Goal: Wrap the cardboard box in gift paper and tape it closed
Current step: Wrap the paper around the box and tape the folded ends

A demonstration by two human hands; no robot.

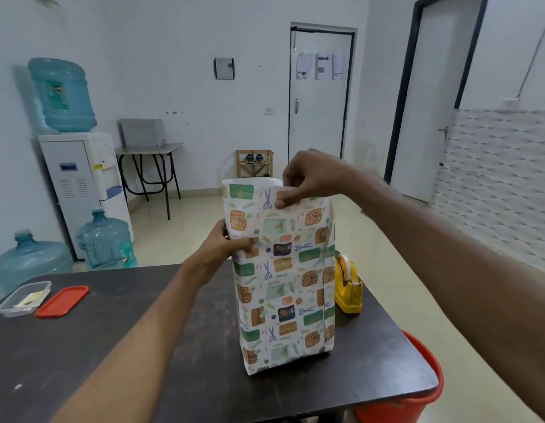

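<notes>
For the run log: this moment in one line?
box: upright, wrapped; left hand: grips left side; right hand: pinches top paper; tape dispenser: beside box, untouched

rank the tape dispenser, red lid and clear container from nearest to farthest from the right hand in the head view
1. tape dispenser, on the table below the right hand
2. red lid, far left on the table
3. clear container, just left of the red lid

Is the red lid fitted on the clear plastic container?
No, the red lid lies flat on the table beside the clear container, which stands open.
</notes>
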